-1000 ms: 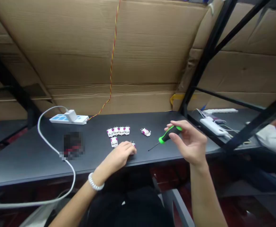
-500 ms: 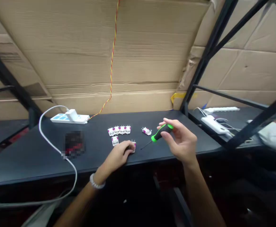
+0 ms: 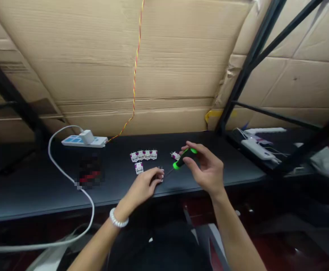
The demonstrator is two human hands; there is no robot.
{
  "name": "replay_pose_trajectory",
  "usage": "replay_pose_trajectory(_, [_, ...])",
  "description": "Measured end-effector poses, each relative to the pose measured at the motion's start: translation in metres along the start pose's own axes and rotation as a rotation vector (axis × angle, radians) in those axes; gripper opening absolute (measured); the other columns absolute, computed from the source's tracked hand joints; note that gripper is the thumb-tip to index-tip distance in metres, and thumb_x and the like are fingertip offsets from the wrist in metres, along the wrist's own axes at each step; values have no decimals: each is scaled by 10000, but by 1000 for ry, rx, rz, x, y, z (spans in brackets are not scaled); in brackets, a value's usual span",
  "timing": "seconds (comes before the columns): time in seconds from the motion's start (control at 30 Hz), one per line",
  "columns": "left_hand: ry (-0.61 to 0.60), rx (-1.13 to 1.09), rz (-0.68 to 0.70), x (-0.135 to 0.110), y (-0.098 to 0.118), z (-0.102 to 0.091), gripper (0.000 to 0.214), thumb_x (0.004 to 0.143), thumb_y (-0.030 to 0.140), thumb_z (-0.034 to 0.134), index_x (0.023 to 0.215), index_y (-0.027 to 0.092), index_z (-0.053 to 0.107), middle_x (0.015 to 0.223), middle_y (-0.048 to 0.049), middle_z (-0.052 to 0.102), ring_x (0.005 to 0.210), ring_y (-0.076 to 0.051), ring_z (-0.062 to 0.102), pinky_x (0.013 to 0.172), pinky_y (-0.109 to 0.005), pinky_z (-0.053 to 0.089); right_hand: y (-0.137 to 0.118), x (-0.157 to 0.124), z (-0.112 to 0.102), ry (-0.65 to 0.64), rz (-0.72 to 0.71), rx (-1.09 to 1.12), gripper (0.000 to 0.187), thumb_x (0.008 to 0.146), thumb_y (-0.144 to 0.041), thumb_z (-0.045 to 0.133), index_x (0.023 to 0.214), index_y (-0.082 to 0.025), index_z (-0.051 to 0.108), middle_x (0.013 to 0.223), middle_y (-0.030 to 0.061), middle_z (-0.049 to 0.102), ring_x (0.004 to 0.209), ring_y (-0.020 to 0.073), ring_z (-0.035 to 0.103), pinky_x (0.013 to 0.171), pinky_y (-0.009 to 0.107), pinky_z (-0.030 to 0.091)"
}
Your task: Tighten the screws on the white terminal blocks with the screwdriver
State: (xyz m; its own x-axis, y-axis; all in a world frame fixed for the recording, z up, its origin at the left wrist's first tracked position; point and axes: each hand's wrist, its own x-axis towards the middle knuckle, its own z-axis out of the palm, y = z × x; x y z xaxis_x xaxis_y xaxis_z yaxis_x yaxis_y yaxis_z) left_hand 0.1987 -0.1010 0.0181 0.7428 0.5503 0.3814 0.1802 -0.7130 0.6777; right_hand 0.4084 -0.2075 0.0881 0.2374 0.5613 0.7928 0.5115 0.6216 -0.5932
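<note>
My left hand [image 3: 144,185] rests on the black table [image 3: 40,184], its fingers pinched round a small white and magenta part [image 3: 160,175] near the front edge. My right hand [image 3: 206,169] holds a screwdriver [image 3: 183,159] with a black and green handle. The thin shaft slants down to the left, its tip close to the held part. A row of several like parts [image 3: 143,155] lies just behind. One part [image 3: 139,168] sits alone in front of the row. Another [image 3: 175,155] lies beside the screwdriver handle.
A white and blue power strip [image 3: 84,140] with a plugged adapter lies at the back left; its white cable [image 3: 68,177] loops off the front edge. A blurred dark object [image 3: 89,173] sits left of the parts. Cardboard walls the back. White power strips [image 3: 256,148] lie on the neighbouring table.
My right hand has carried the screwdriver leftward and lower, bringing its tip close to the part under my left hand. My left hand stayed on that part.
</note>
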Motion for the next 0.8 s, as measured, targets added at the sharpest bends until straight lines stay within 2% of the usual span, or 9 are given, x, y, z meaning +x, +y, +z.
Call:
replay_pose_trajectory(0.33, [6, -31, -10, -1, 2, 0, 163, 979, 108, 618, 1094, 211, 669, 1045, -51, 782, 971, -215, 747, 911, -329, 577, 4, -1, 5, -38, -13, -20, 432, 976, -198, 738, 1381, -347, 714, 1173, 49, 771, 1064, 230, 752, 917, 395, 652])
replay_pose_trajectory(0.8, [22, -60, -32, 1, 5, 2, 190, 965, 113, 626, 1110, 226, 673, 1035, -36, 776, 963, -220, 742, 896, -327, 562, -3, 10, 15, -102, -56, -95, 429, 1012, -207, 688, 1426, -317, 685, 1155, 61, 737, 1011, 209, 719, 870, 371, 632])
